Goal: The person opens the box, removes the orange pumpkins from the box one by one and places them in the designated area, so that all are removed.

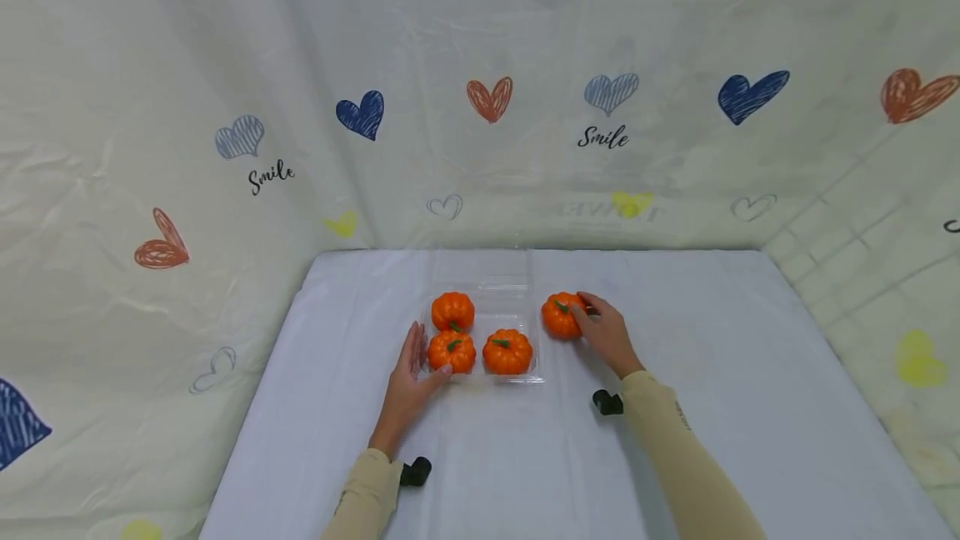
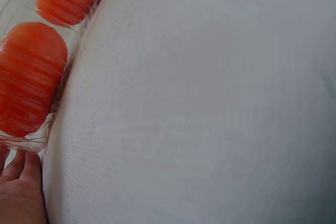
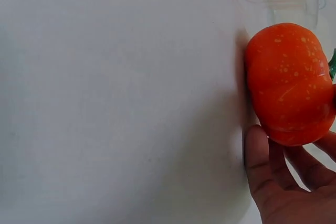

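Box (image 1: 517, 319) sat on tbl (image 1: 495, 473), its lid (image 1: 480, 267) behind it twd far edge. In box: back-L pumpkin (image 1: 452, 310) right behind front-L pumpkin (image 1: 452, 353), w/ front-R pumpkin (image 1: 507, 352) just R of the latter. 4th pumpkin (image 1: 558, 317) was outside, just R of box. L hand (image 1: 411, 383) was at box's L front corner, R hand (image 1: 606, 333) on R side of 4th pumpkin. Backdrop (image 1: 540, 169) hung behind tbl & along both sides.

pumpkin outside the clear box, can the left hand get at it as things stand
Probably not easily: the right hand holds that pumpkin, and the clear box lies between it and the left hand, at the box's left side.
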A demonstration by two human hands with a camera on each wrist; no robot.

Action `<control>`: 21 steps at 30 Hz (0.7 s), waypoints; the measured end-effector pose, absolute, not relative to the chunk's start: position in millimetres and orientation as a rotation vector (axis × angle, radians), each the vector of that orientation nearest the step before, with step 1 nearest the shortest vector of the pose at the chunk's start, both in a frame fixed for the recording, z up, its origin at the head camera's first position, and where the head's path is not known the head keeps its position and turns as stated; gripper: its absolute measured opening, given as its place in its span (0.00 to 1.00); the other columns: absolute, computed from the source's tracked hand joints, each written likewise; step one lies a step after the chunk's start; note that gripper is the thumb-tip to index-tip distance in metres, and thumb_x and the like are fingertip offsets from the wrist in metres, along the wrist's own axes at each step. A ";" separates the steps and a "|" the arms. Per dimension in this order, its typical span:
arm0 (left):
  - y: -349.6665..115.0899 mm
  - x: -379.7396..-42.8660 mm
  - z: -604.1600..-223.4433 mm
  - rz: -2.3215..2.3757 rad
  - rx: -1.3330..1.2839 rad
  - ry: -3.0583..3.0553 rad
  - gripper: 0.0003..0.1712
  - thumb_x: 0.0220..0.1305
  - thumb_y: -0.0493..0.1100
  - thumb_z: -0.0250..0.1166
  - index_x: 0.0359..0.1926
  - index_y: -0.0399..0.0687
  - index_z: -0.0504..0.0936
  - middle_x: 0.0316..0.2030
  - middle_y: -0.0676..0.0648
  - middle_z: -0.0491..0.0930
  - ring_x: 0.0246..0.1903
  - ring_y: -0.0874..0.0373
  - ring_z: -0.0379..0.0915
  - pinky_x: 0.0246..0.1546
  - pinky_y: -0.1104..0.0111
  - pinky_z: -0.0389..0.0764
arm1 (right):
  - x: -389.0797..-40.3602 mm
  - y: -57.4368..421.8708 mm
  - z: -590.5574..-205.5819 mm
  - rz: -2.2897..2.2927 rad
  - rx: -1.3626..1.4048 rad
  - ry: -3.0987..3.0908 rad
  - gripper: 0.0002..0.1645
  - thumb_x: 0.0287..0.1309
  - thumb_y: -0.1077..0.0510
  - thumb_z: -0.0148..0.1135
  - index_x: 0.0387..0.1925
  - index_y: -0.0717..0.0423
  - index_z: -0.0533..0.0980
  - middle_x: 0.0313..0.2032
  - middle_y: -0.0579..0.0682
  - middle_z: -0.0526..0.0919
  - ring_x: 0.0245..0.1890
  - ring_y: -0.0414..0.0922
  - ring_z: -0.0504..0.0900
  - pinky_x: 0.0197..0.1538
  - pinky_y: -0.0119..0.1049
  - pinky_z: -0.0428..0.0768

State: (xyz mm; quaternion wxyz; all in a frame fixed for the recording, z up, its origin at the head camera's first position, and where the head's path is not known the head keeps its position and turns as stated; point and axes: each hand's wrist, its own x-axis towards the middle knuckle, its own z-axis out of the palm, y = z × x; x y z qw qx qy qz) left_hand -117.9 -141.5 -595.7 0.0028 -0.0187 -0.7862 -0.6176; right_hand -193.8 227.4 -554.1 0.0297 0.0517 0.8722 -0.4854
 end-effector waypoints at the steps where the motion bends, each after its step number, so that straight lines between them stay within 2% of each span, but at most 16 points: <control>1: -141.8 -118.4 -595.6 -1.940 -0.056 -2.466 0.61 0.67 0.59 0.76 0.88 0.53 0.48 0.83 0.52 0.55 0.81 0.53 0.53 0.77 0.57 0.59 | -194.1 227.0 -554.7 -1.491 0.159 2.700 0.37 0.82 0.44 0.54 0.77 0.64 0.67 0.69 0.66 0.74 0.66 0.62 0.72 0.69 0.58 0.77; 12: -142.9 -120.8 -593.3 -1.944 -0.057 -2.466 0.61 0.67 0.59 0.76 0.88 0.55 0.48 0.83 0.51 0.56 0.81 0.52 0.53 0.77 0.56 0.58 | -196.7 223.9 -566.7 -1.516 0.130 2.746 0.34 0.84 0.46 0.51 0.77 0.65 0.67 0.70 0.66 0.74 0.66 0.62 0.74 0.73 0.58 0.73; 16: -142.1 -121.8 -594.2 -1.956 -0.054 -2.467 0.60 0.67 0.59 0.76 0.88 0.58 0.48 0.83 0.52 0.56 0.81 0.53 0.54 0.77 0.56 0.59 | -196.9 222.7 -566.5 -1.521 0.195 2.739 0.34 0.85 0.46 0.50 0.79 0.63 0.65 0.72 0.64 0.73 0.68 0.62 0.71 0.74 0.57 0.71; 21: -141.6 -120.4 -595.9 -1.943 -0.044 -2.464 0.60 0.67 0.58 0.76 0.87 0.57 0.49 0.83 0.52 0.56 0.81 0.54 0.54 0.77 0.57 0.58 | -196.4 220.0 -564.6 -1.529 0.290 2.706 0.36 0.85 0.43 0.47 0.81 0.61 0.62 0.74 0.64 0.69 0.71 0.61 0.69 0.74 0.56 0.72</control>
